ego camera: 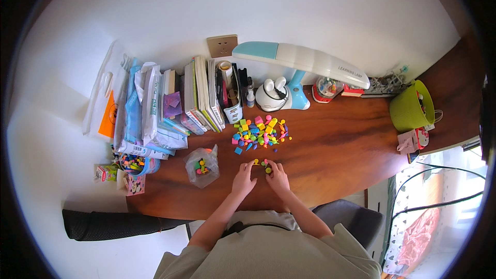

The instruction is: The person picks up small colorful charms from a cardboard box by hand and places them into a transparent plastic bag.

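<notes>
My left hand [244,180] is low over the wooden desk [329,155], its fingertips at a small yellow piece [256,162]; whether they grip it is not clear. Just to its right, the fingers of my right hand [278,178] are curled at a few small pink, green and yellow pieces [268,170]. Whether that hand grips any of them cannot be told. Beyond both hands lies a loose pile of small colourful plastic pieces [261,131]. A clear plastic bag [202,166] with several similar pieces inside lies to the left of my left hand.
Books [201,93] and plastic packets [151,104] stand at the back left, above a tub of coloured pens [149,166]. A white and blue desk lamp [300,95] reaches over the back. At the right is a green basket [407,110]; a grey chair [348,217] is beside me.
</notes>
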Demonstrator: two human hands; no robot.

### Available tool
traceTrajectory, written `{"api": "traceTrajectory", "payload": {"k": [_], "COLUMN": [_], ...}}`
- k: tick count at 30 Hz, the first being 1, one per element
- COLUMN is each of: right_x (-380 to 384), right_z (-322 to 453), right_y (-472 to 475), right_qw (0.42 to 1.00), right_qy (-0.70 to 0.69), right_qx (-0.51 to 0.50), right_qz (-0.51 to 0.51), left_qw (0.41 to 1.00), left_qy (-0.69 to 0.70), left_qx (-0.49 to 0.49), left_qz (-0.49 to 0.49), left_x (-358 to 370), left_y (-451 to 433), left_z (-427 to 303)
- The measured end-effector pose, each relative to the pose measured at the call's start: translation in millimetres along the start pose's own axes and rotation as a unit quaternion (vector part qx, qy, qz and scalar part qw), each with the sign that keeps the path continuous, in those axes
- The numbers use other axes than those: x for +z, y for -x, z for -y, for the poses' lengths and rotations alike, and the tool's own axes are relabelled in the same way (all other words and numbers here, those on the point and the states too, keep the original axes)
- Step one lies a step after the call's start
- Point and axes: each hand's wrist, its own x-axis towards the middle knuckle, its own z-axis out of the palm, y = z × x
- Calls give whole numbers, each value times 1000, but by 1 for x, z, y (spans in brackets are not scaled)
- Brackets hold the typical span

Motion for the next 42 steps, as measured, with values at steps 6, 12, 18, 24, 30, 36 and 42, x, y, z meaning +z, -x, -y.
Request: {"api": "traceTrajectory", "payload": {"k": [6, 12, 18, 24, 30, 36, 42], "right_x": [9, -3, -18, -21, -14, -13, 1], "right_z": [1, 8, 15, 22, 25, 29, -3], "right_y": [-35, -71, -98, -113, -126, -120, -102], "right_qw": [999, 992, 966, 959, 961, 964, 963], "right_qy": [-3, 78, 196, 230, 233, 219, 210], "right_qx": [-24, -86, -149, -163, -141, -111, -135], "right_qz": [-42, -56, -81, -5, 53, 98, 102], "left_qw": [999, 986, 955, 948, 977, 995, 996], "left_qy": [-33, -123, -236, -276, -187, -95, -82], "left_qx": [19, 102, 140, 85, 25, -12, -21], "left_qz": [-24, -57, -111, -136, -102, -27, -11], "left_x": [22, 21, 1, -4, 4, 13, 28], "left_y": [-31, -69, -98, -108, -117, -112, -89], "left_z": [-4, -5, -11, -16, -16, -5, -5]}}
